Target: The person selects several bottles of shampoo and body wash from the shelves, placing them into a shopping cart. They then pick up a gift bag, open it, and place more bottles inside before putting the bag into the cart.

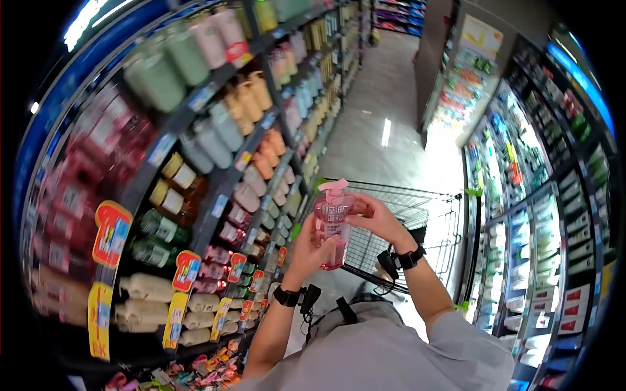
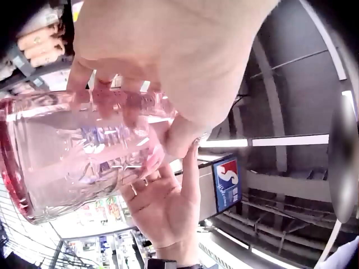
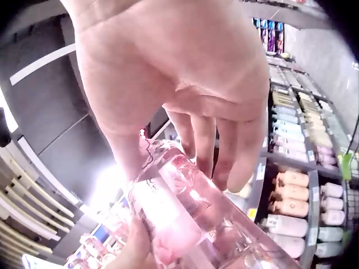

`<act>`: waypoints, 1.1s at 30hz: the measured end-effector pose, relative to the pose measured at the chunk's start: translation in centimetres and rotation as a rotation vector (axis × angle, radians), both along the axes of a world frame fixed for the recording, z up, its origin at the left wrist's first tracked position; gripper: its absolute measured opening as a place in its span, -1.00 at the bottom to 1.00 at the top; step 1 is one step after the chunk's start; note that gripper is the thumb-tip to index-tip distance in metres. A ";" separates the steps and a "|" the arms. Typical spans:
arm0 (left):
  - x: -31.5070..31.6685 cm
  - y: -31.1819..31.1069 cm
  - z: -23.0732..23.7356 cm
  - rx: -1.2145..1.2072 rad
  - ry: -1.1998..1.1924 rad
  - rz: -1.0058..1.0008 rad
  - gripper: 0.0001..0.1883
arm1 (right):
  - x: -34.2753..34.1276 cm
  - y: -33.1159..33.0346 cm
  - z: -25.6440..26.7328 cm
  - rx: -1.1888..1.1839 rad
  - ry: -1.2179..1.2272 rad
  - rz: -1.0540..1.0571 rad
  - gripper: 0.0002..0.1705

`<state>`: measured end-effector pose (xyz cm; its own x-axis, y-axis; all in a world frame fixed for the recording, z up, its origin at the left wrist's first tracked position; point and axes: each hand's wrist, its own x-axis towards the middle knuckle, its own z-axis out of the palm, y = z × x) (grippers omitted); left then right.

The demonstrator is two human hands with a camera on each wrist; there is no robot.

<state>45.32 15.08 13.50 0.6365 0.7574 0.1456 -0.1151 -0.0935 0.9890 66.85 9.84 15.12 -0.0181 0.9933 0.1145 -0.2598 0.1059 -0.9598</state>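
Shelves (image 1: 181, 124) stocked with bottles run along your left, and a wire shopping cart (image 1: 366, 275) stands ahead of you. Your left hand (image 1: 308, 253) is curled round the lower side of the pink see-through bottle (image 1: 334, 229), thumb across its front, while your right hand (image 1: 379, 219) clamps its upper part between thumb and fingers. You have the bottle in front of your body, label facing you, its pink pump top (image 1: 334, 187) uppermost
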 end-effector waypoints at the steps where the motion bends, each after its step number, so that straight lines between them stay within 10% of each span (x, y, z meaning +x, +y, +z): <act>1: 2.1 0.3 -0.9 0.019 0.003 -0.035 -0.34 | 1.9 -0.8 0.2 -0.021 -0.041 -0.014 -0.28; 13: 20.2 1.9 -16.9 0.080 0.367 -0.379 -0.23 | 17.4 -5.1 -14.0 -0.277 -0.322 -0.186 -0.20; 33: 24.7 -2.9 -42.4 -0.518 0.620 -0.489 -0.17 | 18.8 -9.5 -43.4 -0.704 -0.376 -0.402 -0.20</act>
<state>70.06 12.18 -28.91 0.7517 0.2618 -0.6053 0.5352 0.2942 0.7918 85.63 0.31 -28.23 0.4329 0.7706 -0.4677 0.0151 -0.5250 -0.8510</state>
